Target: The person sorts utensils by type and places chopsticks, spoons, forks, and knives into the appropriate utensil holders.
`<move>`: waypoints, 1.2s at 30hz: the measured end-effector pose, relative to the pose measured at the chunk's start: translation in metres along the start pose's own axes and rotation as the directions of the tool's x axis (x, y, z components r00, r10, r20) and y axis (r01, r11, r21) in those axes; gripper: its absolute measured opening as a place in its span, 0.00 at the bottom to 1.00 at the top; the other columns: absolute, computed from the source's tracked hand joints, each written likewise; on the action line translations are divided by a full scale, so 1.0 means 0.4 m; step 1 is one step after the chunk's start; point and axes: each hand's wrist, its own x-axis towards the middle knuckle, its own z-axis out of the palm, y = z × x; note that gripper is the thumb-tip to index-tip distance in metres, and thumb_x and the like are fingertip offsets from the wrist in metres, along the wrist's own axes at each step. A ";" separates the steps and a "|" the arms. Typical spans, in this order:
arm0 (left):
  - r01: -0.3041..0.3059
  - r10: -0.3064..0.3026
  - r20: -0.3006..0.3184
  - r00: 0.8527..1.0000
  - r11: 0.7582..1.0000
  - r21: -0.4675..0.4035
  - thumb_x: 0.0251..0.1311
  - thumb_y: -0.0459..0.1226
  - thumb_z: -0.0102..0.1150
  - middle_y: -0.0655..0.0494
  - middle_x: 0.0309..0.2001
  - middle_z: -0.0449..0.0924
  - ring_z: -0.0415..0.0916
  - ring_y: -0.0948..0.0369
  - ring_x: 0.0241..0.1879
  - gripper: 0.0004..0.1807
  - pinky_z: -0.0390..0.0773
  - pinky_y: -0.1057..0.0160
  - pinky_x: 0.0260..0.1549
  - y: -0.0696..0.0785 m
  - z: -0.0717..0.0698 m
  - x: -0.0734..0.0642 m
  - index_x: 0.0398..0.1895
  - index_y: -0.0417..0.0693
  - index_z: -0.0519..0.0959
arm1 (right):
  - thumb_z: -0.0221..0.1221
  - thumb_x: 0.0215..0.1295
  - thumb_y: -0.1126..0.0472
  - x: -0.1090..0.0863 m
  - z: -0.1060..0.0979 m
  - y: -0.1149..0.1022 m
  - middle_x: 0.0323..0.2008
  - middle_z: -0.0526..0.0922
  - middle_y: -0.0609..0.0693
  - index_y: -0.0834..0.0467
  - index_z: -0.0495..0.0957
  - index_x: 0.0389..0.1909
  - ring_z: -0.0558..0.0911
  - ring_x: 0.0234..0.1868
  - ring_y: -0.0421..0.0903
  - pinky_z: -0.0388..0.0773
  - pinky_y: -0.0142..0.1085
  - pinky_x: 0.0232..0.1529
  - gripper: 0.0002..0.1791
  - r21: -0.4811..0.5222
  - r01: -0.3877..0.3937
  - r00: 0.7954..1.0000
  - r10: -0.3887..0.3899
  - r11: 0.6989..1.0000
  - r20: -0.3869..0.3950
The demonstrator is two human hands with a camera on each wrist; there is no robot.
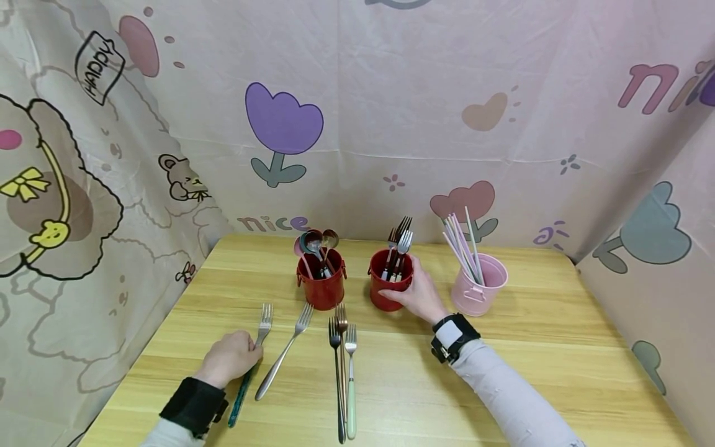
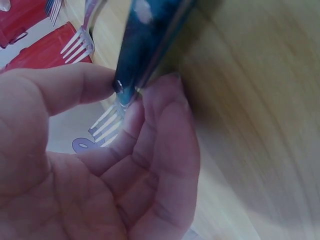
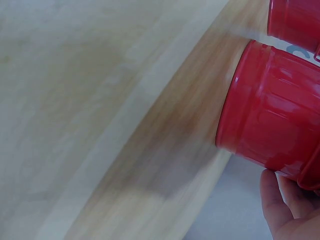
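My left hand (image 1: 228, 359) pinches a fork with a teal handle (image 1: 244, 394) between thumb and fingertips, near where the handle meets the metal neck. Its tines point away from me; whether it touches the table I cannot tell. Just right of it lies a silver fork (image 1: 283, 354). My right hand (image 1: 421, 297) grips the right side of a red bucket (image 1: 385, 301), thumb across the front; several forks (image 1: 402, 245) stand in it, tines up. In the right wrist view, fingertips touch the bucket's wall (image 3: 280, 110).
Black, copper and pale green-handled forks (image 1: 351, 385) lie side by side mid-table. Another red bucket (image 1: 322, 295) holds several spoons (image 1: 314, 242). At right, a pink bucket (image 1: 494, 273) holds thin pastel sticks (image 1: 462, 251). A printed curtain (image 1: 363, 118) hangs behind the wooden table (image 1: 558, 347).
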 end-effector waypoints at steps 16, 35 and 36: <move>-0.093 0.091 -0.087 0.992 0.995 -0.024 0.66 0.33 0.55 0.56 0.20 0.70 0.65 0.63 0.17 0.06 0.61 0.69 0.16 0.019 -0.016 -0.014 0.33 0.37 0.75 | 0.79 0.48 0.57 -0.001 0.000 -0.003 0.66 0.76 0.58 0.58 0.58 0.72 0.77 0.66 0.57 0.74 0.54 0.66 0.52 -0.009 0.001 1.000 -0.001 1.000 0.001; -0.287 0.267 -0.412 0.871 0.958 0.014 0.67 0.33 0.58 0.49 0.25 0.82 0.68 0.65 0.16 0.06 0.64 0.68 0.13 0.118 -0.084 -0.018 0.39 0.36 0.77 | 0.79 0.48 0.57 -0.001 -0.002 -0.008 0.66 0.76 0.59 0.59 0.59 0.72 0.77 0.66 0.58 0.74 0.54 0.66 0.53 -0.006 0.001 1.000 -0.001 1.000 0.000; -0.299 0.277 -0.431 0.859 0.954 0.017 0.67 0.33 0.58 0.49 0.26 0.82 0.69 0.65 0.17 0.06 0.64 0.68 0.13 0.126 -0.088 -0.018 0.39 0.36 0.77 | 0.79 0.48 0.57 -0.001 -0.002 -0.008 0.66 0.76 0.59 0.59 0.59 0.72 0.77 0.66 0.58 0.74 0.54 0.66 0.53 -0.006 0.001 1.000 -0.001 1.000 0.000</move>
